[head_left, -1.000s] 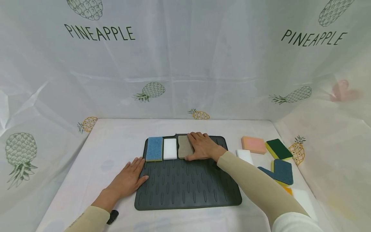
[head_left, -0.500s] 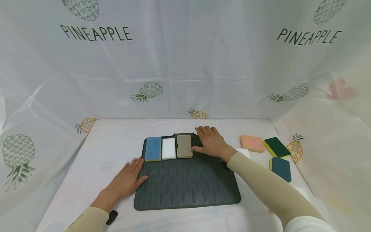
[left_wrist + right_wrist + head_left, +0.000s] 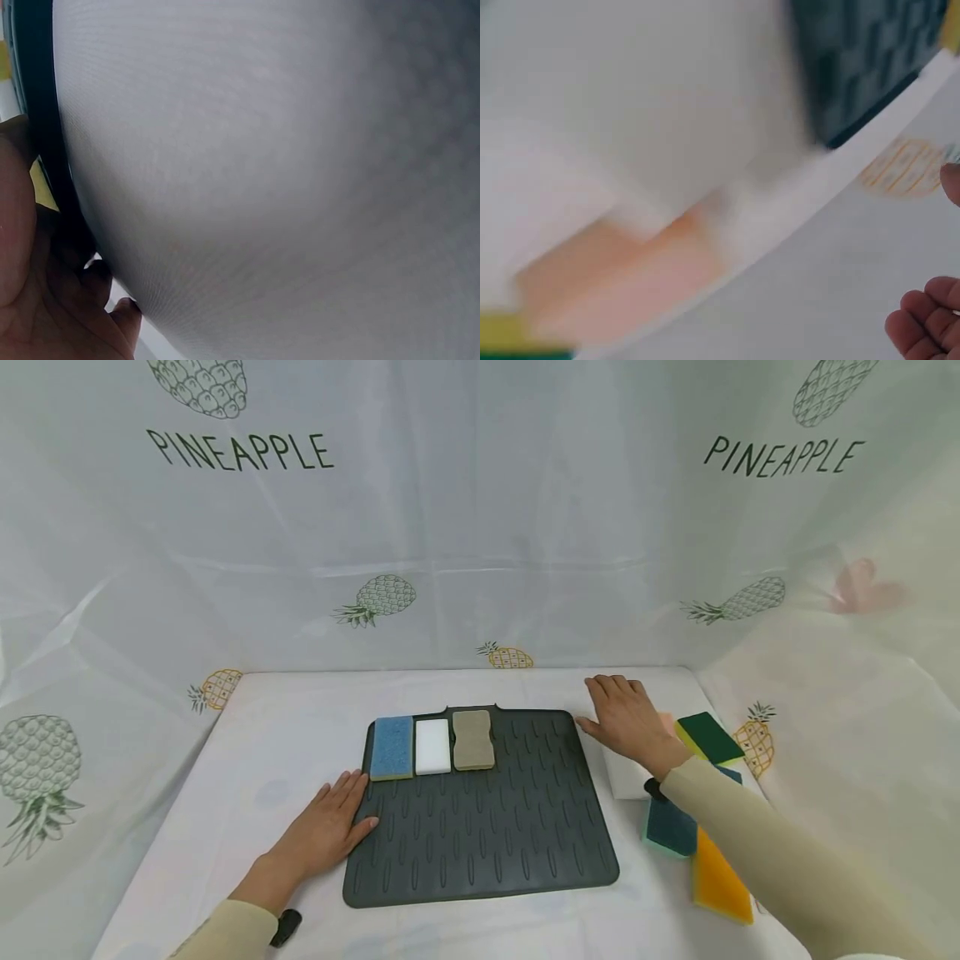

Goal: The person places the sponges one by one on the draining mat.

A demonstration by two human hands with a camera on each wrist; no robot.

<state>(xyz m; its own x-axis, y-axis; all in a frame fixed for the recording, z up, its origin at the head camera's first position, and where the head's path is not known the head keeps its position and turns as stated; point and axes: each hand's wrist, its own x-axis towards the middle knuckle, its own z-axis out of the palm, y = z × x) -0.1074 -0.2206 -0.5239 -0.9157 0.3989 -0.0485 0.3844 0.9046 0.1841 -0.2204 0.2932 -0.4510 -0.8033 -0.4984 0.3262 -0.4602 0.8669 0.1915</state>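
Observation:
My left hand rests with straight fingers at the left edge of the dark grey ridged drying mat. In the left wrist view, the left hand shows beside the mat's dark rim. Along the back of the mat lie a blue scouring sponge, a white sponge and a tan notched sponge, side by side. Just off the mat's right side, my right hand extends loosely, holding nothing. It mostly hides a peach sponge, whose pink side shows in the right wrist view.
Right of the mat lie a white sponge, a green-and-yellow scouring sponge, a dark blue sponge and an orange sponge, partly under the right forearm. A pineapple-printed curtain stands behind the white-covered table.
My right hand has left the tan sponge and moved right, off the mat to above the loose sponges. The tan sponge stays on the mat. The left hand keeps its place.

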